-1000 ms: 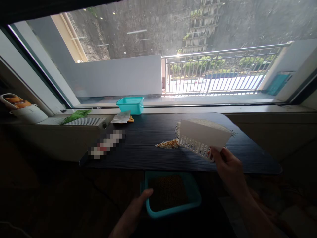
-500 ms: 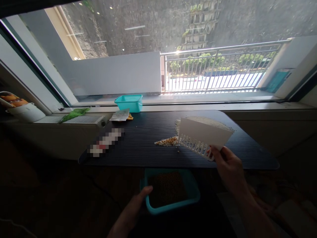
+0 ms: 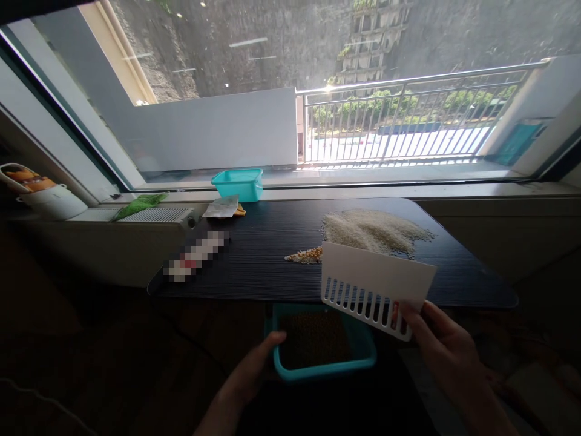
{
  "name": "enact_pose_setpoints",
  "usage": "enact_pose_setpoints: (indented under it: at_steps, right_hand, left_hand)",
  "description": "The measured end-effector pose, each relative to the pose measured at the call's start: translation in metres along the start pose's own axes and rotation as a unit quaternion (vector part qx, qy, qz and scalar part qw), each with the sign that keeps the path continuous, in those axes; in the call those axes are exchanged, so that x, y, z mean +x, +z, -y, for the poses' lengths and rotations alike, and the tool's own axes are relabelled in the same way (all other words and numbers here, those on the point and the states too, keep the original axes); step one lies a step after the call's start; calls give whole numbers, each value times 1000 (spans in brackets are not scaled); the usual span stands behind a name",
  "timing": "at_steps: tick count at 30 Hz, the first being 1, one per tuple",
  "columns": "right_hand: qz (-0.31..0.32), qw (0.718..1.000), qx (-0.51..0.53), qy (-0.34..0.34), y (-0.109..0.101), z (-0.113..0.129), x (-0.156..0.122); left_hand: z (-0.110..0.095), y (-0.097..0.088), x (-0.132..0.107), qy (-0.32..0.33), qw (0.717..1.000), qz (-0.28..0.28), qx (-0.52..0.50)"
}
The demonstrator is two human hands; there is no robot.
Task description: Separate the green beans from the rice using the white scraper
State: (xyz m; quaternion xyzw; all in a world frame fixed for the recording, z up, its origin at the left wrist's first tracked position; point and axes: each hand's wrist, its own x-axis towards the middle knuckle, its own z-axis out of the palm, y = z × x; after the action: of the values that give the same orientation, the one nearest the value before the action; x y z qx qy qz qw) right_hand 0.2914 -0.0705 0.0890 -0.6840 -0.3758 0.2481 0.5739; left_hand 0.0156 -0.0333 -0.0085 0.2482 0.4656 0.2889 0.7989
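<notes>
Left hand gripping bin at left rim, right hand grasping slotted plate, grain at far right

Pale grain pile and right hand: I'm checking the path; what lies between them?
Head view: the white slotted sheet, gripped by the right hand, lies between them.

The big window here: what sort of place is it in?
Probably a room in a home: a dark table stands by the large window, with a metal balcony railing outside.

1 metal railing outside, 1 white container inside
</notes>
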Motion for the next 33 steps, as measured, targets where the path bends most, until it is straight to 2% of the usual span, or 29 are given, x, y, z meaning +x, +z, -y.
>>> enact_pose_setpoints:
  at_steps: [7, 13, 18, 22, 28, 33]
  right_hand:
    - [-12, 1000, 23, 11, -1, 4, 14]
    - [-36, 998, -32, -43, 8, 6, 46]
    - [0, 996, -18, -83, 20, 5, 67]
    - [25, 996, -7, -81, 26, 2, 72]
    - [6, 996, 2, -91, 27, -1, 74]
    - [21, 996, 3, -88, 24, -7, 75]
  left_hand:
    - [-1, -2, -1, 8, 1000, -14, 8]
    - [0, -4, 1, 10, 1000, -19, 0]
    - [0, -6, 0, 2, 1000, -14, -5]
    - [1, -9, -1, -8, 1000, -9, -12]
    - [2, -10, -1, -6, 1000, 11, -15]
    - [2, -10, 1, 0, 1000, 11, -13]
